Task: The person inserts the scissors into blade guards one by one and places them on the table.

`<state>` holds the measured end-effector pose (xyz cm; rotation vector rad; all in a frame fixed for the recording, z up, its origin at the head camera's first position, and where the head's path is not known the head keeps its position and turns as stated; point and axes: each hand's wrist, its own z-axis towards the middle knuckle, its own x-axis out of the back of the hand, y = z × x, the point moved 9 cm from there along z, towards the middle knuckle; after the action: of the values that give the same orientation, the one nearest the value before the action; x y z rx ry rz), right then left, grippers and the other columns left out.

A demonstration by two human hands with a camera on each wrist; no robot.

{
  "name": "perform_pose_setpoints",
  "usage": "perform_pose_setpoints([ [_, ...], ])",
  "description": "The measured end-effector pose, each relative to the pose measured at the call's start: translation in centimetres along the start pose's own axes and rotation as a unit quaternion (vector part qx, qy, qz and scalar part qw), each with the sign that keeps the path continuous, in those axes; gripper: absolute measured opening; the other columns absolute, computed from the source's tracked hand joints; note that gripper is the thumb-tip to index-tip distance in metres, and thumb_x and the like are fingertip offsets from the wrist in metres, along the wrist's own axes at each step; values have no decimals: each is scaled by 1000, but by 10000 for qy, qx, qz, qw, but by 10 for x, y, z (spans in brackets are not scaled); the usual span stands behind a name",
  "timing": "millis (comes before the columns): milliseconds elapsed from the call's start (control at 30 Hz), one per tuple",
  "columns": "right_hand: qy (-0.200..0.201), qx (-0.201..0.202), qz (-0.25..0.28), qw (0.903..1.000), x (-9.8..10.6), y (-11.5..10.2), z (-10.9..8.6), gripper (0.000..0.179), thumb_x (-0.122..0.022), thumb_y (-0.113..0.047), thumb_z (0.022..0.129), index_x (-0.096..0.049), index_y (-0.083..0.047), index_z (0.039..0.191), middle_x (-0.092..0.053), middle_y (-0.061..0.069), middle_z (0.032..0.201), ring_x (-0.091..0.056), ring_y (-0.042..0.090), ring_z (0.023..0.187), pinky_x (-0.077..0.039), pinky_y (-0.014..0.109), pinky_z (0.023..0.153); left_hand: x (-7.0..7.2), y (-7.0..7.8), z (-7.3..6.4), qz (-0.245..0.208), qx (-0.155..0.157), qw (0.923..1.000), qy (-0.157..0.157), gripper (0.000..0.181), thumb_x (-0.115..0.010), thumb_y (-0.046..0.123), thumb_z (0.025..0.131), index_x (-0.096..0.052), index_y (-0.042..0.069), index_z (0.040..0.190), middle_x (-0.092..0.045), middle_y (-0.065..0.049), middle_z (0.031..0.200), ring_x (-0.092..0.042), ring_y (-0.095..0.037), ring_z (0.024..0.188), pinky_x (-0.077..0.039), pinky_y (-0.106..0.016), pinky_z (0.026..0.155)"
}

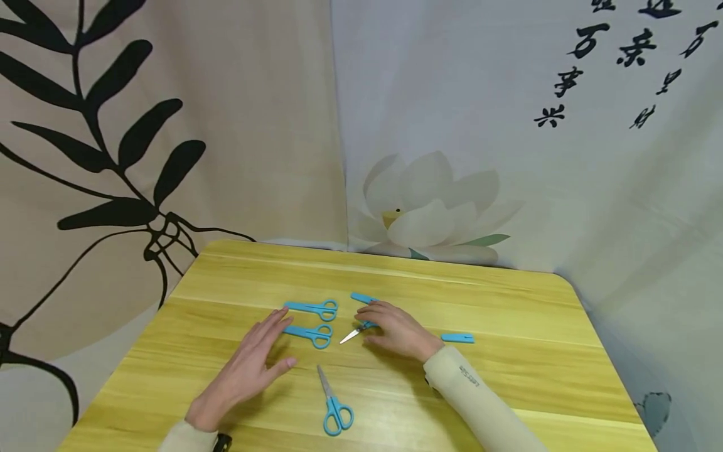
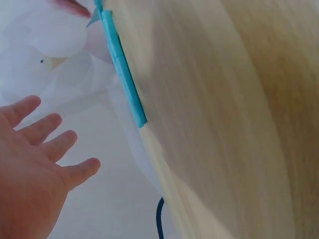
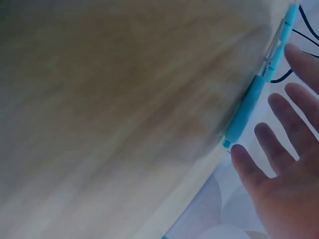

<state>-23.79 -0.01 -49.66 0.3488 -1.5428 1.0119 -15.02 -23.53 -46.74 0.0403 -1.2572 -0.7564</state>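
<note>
My left hand (image 1: 243, 367) hovers with fingers extended and thumb spread, its fingertips by the sheathed ends of two blue scissors, a far pair (image 1: 326, 310) and a near pair (image 1: 321, 336). In the left wrist view, the same hand (image 2: 35, 164) has nothing in it. Over a third, bare-bladed pair of scissors (image 1: 353, 334) is my right hand (image 1: 398, 329), covering most of its handles. The right wrist view shows this hand (image 3: 284, 169) with fingers loosely extended beside a blue handle (image 3: 245, 110). Just beyond its fingertips lies a blue blade cover (image 1: 362, 297).
Another unsheathed pair of scissors (image 1: 337, 411) lies nearer the front, blades pointing away. A second blue blade cover (image 1: 457, 338) rests right of the right wrist. Everything sits on a wooden table (image 1: 536, 376), with a printed curtain (image 1: 271, 125) behind its far edge.
</note>
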Motion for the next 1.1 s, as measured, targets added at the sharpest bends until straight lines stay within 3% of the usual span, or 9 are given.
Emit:
perform_pose_setpoints([
  [300,38,63,-137,9999,-7,6,11,34,-80,-22,94,-74,-13,126,-69,-2,127,-60,20,122,-48,38,106,1,3,-2,-170,-39,9998,79,73,-70,41,97,-45,0,153,-32,-20,164,-34,-49,145,-31,-72,110],
  [700,161,93,-75,9998,-5,10,16,18,-81,-13,92,-79,-12,110,-70,-2,114,-63,21,108,-49,39,101,-1,1,-2,-305,38,9995,28,72,-66,43,99,-45,0,153,-33,-22,163,-34,-50,145,-32,-74,108],
  [1100,91,162,-368,9991,-4,5,11,16,-79,-10,93,-79,-13,109,-70,-1,114,-64,20,106,-52,35,97,-1,-1,-3,-367,153,9992,-73,71,-68,41,99,-44,2,154,-33,-21,164,-32,-49,147,-32,-74,108],
])
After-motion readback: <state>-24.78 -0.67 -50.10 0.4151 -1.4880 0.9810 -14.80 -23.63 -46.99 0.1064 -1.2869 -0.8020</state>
